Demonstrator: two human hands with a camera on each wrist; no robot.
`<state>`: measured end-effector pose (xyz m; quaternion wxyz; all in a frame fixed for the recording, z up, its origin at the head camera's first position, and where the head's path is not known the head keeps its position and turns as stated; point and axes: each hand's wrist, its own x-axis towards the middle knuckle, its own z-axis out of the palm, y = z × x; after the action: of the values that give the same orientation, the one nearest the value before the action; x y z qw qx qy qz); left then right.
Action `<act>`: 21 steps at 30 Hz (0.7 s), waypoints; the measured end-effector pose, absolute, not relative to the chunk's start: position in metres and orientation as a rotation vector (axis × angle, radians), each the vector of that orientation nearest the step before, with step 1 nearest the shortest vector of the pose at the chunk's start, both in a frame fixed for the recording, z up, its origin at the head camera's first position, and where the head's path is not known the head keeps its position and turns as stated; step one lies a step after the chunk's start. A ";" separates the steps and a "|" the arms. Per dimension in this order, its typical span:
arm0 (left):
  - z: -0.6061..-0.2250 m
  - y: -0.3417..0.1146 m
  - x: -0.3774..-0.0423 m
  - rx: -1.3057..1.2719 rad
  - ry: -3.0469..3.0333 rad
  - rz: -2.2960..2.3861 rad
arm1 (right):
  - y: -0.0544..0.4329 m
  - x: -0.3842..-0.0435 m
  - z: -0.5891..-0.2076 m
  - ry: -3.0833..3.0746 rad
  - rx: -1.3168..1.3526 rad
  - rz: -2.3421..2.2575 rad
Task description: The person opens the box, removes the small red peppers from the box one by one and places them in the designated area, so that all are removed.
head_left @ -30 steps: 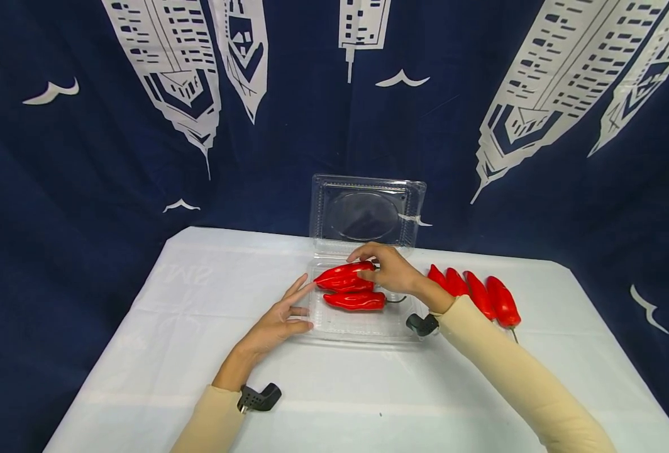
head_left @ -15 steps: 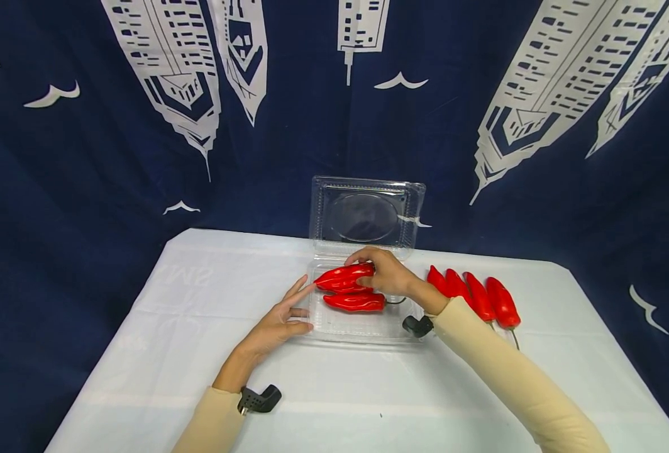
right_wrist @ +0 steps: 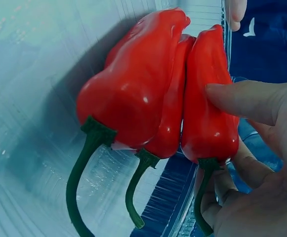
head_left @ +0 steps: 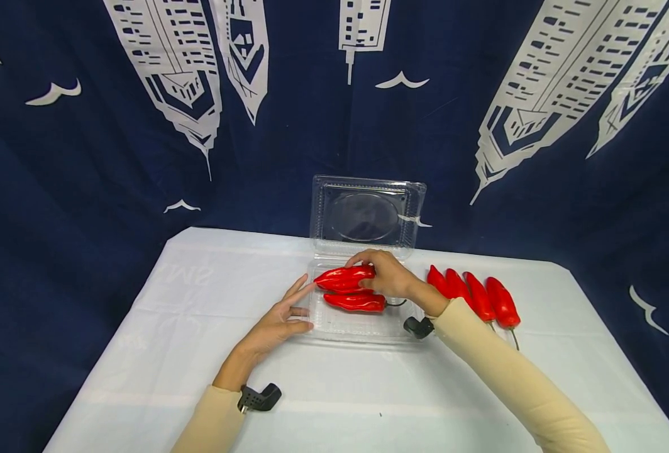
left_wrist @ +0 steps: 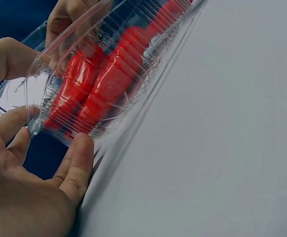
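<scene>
A hinged clear plastic container (head_left: 368, 327) sits mid-table with its lid (head_left: 365, 217) raised at the back. Inside lie several red chili peppers, side by side, with green stems to the right in the head view. The front pepper (head_left: 354, 302) lies apart from my right hand (head_left: 388, 274). That hand grips the rearmost pepper (right_wrist: 210, 98), thumb on one side and fingers round the other, as the right wrist view shows. My left hand (head_left: 275, 324) has its fingers spread and mostly straight, touching the container's left wall (left_wrist: 59, 98).
To the right of the container several more red chili peppers (head_left: 503, 302) lie in a row, partly behind the right forearm. The table has a white cloth (head_left: 199, 352). A dark blue printed curtain (head_left: 289, 145) hangs directly behind its back edge.
My right hand has shifted slightly toward the front of the table, and the held pepper has come down a little with it. The left hand stays where it was.
</scene>
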<state>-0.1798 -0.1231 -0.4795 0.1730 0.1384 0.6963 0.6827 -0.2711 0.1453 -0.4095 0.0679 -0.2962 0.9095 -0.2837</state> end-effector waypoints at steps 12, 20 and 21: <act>-0.481 -0.124 -0.181 0.434 1.995 1.924 | 0.150 -0.270 -0.414 2.739 -0.943 -0.844; -0.481 -0.124 -0.180 0.442 1.984 1.929 | 0.150 -0.267 -0.415 2.708 -0.941 -0.866; -0.481 -0.124 -0.180 0.439 1.984 1.928 | 0.150 -0.267 -0.415 2.707 -0.943 -0.862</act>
<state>-0.1798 -0.1237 -0.4809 0.1694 0.1543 0.6981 0.6784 -0.2669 0.1499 -0.4148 0.0741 -0.3143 0.9018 -0.2872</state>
